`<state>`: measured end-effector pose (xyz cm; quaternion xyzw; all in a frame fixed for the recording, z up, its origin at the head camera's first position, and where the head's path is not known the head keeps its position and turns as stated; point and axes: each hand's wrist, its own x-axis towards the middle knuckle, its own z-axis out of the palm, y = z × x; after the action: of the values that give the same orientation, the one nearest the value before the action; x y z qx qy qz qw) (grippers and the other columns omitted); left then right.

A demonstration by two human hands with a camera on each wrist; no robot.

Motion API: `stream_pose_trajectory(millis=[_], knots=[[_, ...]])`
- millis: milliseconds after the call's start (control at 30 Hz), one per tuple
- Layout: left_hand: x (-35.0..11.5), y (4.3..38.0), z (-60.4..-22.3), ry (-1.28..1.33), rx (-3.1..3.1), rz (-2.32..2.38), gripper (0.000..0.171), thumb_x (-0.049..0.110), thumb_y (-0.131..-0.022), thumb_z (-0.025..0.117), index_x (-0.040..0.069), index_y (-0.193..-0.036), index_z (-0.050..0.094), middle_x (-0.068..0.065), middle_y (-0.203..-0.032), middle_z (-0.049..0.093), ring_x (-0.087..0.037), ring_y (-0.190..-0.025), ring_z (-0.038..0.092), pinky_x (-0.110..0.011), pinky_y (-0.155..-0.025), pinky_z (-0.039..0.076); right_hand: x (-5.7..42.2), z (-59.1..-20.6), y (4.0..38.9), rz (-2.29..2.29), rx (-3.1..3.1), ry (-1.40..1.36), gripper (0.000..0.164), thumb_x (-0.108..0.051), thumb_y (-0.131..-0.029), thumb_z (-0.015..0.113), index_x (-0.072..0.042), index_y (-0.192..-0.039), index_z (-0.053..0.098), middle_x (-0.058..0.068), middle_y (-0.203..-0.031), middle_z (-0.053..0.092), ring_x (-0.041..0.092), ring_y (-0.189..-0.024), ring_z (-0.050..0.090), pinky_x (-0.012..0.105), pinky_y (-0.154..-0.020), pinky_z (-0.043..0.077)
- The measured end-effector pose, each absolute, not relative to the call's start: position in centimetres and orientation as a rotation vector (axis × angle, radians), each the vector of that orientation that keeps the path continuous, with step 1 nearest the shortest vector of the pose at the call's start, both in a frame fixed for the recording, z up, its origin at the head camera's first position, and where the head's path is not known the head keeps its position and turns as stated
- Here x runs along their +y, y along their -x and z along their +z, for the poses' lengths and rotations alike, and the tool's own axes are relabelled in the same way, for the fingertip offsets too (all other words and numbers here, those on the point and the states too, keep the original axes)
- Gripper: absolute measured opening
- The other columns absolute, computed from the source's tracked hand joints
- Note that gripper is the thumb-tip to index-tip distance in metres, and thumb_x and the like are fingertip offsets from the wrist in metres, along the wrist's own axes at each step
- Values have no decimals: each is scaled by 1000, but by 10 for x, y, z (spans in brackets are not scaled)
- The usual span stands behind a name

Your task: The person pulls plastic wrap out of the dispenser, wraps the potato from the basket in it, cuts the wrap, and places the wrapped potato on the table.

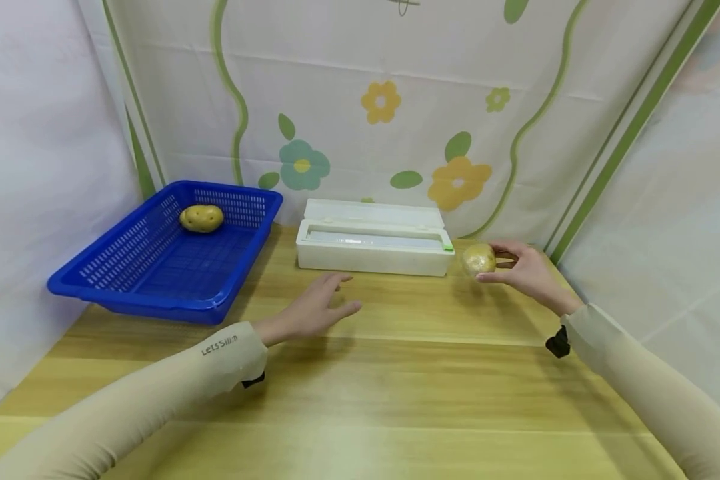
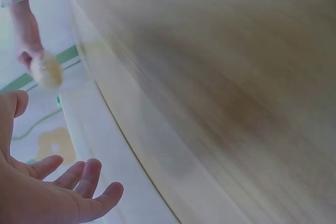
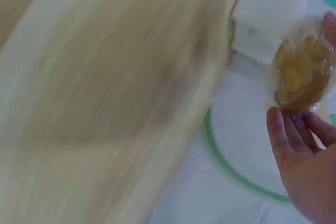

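- Long beige left sleeve (image 1: 174, 380): dark lettering beginning "Lets"; the last letters are unclear.
- Left hand (image 1: 309, 312): fingers loosely spread over the wooden counter (image 1: 408, 400), holding nothing.
- Right hand (image 1: 527, 272): thumb and fingers grip a yellow, film-wrapped potato (image 1: 477, 259), right of the white rectangular box (image 1: 372, 258).

Bare left hand (image 2: 50, 190): lower left
Bare right hand (image 2: 30, 48): upper left, holding pale-yellow rounded object (image 2: 47, 72)
Brown wooden tabletop (image 2: 226, 98): right
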<state>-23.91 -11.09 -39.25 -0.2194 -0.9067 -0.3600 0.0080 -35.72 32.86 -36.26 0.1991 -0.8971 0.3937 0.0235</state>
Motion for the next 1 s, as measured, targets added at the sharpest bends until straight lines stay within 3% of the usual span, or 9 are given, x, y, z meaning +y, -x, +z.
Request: stream_pose_trajectory(millis=[100, 300, 700, 1000], knots=[[-111, 239, -392, 680, -2831, -1111, 71, 51, -98, 55, 6, -150, 35, -15, -148, 39, -30, -127, 44, -51, -99, 41, 334, -371, 372, 1201, -2864, -636, 85, -41, -74, 86, -13, -145, 47, 10, -146, 45, 29, -124, 51, 42, -93, 49], [-103, 239, -385, 718, -2805, -1069, 71, 49, -98, 55, 3, -149, 37, -14, -147, 40, -29, -126, 46, -49, -100, 41, 338, -381, 395, 1241, -2915, -675, 90, -32, -78, 86, 1, -148, 39, 22, -150, 37, 40, -126, 48, 44, -95, 47], [-95, 244, -374, 741, -2793, -1077, 68, 48, -99, 53, 4, -148, 38, -14, -146, 40, -28, -126, 45, -46, -98, 43, 335, -378, 408, 1087, -3040, -788, 92, -30, -83, 82, 4, -151, 30, 26, -152, 31, 43, -139, 29, 58, -105, 32], [-94, 247, -377, 734, -2776, -1101, 59, 42, -101, 55, 3, -143, 45, -13, -143, 44, -30, -125, 46, -45, -99, 42, 332, -386, 411, 913, -3014, -822, 101, -26, -77, 86, 8, -150, 26, 30, -151, 29, 48, -137, 26, 62, -107, 24]])
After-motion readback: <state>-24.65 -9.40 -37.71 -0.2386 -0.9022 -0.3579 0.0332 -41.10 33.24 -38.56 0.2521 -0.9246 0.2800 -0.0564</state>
